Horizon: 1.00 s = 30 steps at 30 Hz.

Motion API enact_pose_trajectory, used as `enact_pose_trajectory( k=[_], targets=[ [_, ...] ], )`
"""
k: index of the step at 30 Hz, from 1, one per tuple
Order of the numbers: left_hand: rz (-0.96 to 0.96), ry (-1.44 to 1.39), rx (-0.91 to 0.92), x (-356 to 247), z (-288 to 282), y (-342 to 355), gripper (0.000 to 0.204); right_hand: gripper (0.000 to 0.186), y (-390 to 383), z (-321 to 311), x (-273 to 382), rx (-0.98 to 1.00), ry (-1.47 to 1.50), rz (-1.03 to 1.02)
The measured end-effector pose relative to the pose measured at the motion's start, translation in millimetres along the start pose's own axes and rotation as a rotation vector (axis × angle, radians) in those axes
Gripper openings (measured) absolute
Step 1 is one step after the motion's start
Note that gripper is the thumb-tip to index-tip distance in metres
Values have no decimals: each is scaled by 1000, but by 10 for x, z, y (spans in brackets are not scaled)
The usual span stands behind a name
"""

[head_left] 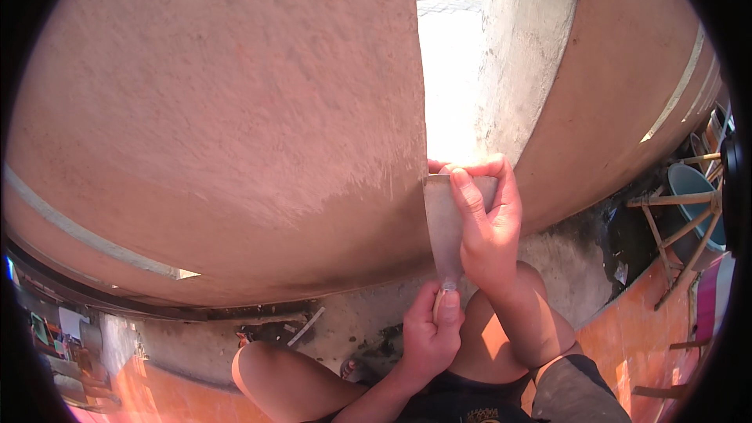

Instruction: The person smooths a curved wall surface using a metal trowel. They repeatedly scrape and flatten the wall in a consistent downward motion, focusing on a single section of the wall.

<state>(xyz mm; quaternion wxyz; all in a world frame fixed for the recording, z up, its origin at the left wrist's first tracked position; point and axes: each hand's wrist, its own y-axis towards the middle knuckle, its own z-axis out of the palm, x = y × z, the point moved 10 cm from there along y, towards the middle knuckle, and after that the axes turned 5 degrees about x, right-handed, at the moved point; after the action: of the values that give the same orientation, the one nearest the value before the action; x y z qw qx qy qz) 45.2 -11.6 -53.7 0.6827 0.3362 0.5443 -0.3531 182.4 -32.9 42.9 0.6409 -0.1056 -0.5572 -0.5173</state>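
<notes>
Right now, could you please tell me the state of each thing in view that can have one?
Scraper: held, broad end uppermost in view.
Left hand: closed around the scraper's narrow end.
Right hand: apparently pinching the scraper's broad edge.
Wall gap: open, brightly lit.
Blue tub: open-topped, partly hidden.

From my standing position, the seated person's left hand (432,333) encloses the handle of a putty knife (444,223), handle down, flared blade up. The right hand (492,247) pinches the blade's broad upper end, thumb on the near face, fingers curled over the top edge. The blade's upper left corner sits at the vertical edge of a plastered wall (235,110); contact cannot be confirmed. A darker patch borders this edge. A brightly lit gap (450,70) separates it from a second wall section (611,70). At far right, a wooden stand (675,200) adjoins a blue-green tub (689,182).
</notes>
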Motion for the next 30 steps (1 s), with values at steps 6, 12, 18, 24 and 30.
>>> enact_pose_trajectory(
  k=[6, 12, 18, 24, 30],
  targets=[
    [21, 55, 2, 29, -11, 4, 28, 8, 5, -28, -25, 8, -3, -6],
    [15, 76, -6, -125, -48, 81, 27, 10, 37, 6, -67, -16, 71, 107],
    [-16, 61, -19, 62, -39, 5, 26, 7, 14, -59, -115, 18, 77, 20],
    [-17, 11, -20, 121, -31, -19, 23, 8, 23, -62, -103, 44, 71, -18],
    [-17, 21, -26, 126, -41, 17, 23, 8, 58, -32, -68, 21, 87, 14]
  ],
)
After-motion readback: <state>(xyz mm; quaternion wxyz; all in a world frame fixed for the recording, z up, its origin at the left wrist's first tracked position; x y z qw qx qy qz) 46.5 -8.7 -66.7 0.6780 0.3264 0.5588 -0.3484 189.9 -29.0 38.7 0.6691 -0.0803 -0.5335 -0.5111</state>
